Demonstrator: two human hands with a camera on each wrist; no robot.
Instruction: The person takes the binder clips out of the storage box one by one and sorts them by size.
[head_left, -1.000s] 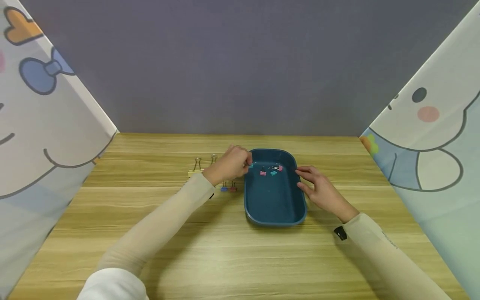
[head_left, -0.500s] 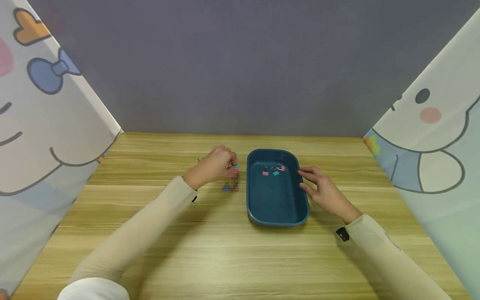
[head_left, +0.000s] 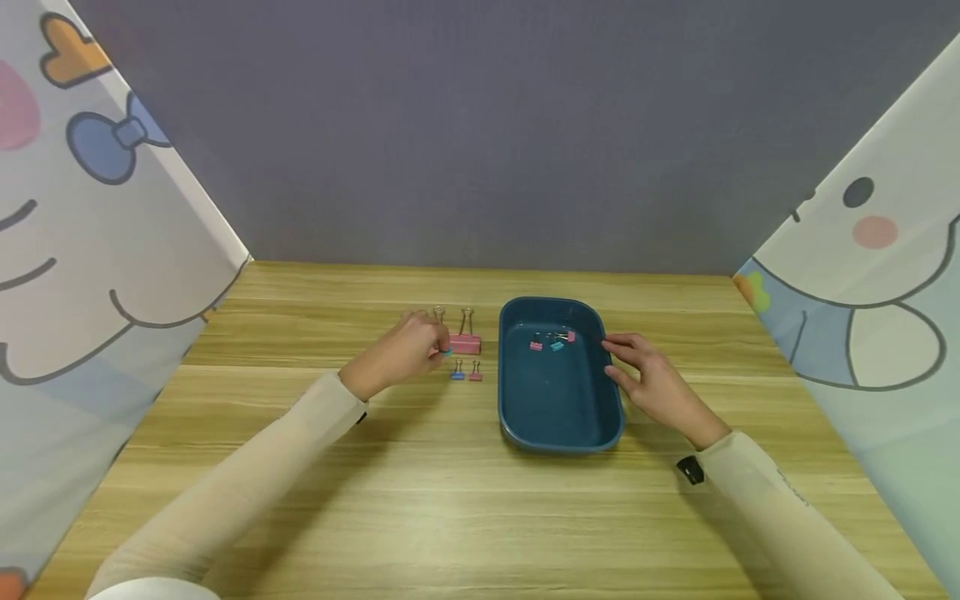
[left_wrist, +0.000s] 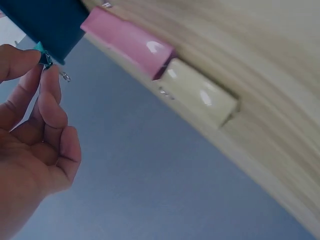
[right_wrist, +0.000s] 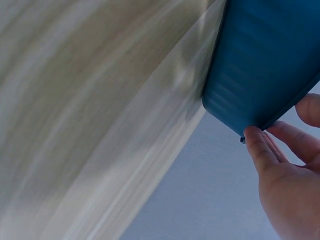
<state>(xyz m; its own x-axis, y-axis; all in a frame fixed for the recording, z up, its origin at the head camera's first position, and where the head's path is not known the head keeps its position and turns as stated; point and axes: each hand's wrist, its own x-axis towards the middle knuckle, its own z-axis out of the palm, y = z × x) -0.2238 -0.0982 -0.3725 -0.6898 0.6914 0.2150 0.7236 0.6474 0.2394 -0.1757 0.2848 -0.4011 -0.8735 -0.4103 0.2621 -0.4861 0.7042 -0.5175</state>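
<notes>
My left hand [head_left: 401, 352] pinches a small teal binder clip [left_wrist: 46, 59] between thumb and fingertips, above the table left of the blue bin. Beside that hand lies a large pink binder clip [head_left: 465, 344], with a large pale-yellow binder clip [left_wrist: 202, 92] adjoining it in the left wrist view. In front of them sit a small blue binder clip [head_left: 457, 376] and a small dark-pink binder clip [head_left: 476, 377]. My right hand [head_left: 656, 383] touches the right rim of the dark blue bin [head_left: 551, 417] with extended fingertips and thumb.
Inside the bin, toward its far end, lie small pink [head_left: 536, 346] and teal [head_left: 557, 346] clips, plus another pink one [head_left: 572, 337]. A grey wall [head_left: 480, 133] bounds the wooden table [head_left: 420, 517] at the back; cartoon-printed panels flank it.
My left hand has moved left from the bin's left rim, carrying the teal binder clip, uncovering the large pink one. My right hand keeps its place at the bin's rim.
</notes>
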